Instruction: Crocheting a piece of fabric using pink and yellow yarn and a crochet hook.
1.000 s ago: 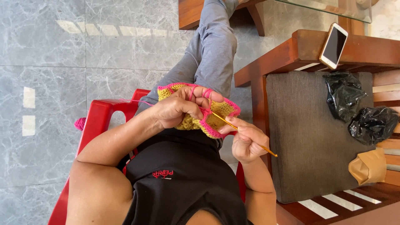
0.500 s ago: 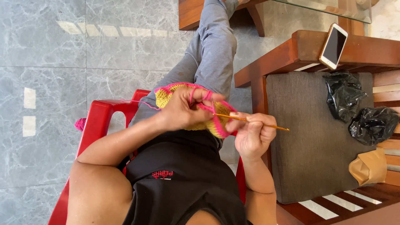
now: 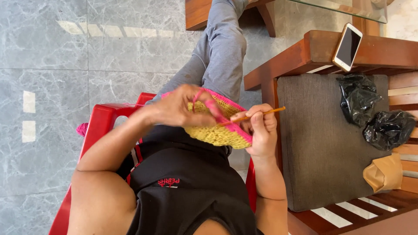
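Note:
A yellow crocheted piece with a pink border (image 3: 220, 130) is held up over my lap. My left hand (image 3: 178, 106) grips its upper edge, with a strand of pink yarn (image 3: 213, 106) running over the fingers. My right hand (image 3: 259, 130) pinches an orange crochet hook (image 3: 261, 114) whose tip is at the pink border. I sit on a red plastic chair (image 3: 98, 130), wearing a black top and grey trousers.
A wooden seat with a dark grey cushion (image 3: 318, 143) stands right of me. On it lie two black plastic bags (image 3: 374, 113) and a tan bag (image 3: 383, 174). A phone (image 3: 347, 47) rests on the wooden armrest. A pink yarn ball (image 3: 82, 129) peeks out behind the chair. Grey marble floor lies to the left.
Both hands lifted the crocheted piece higher. My right hand swung the hook from pointing down-right to pointing nearly level, working at the pink border.

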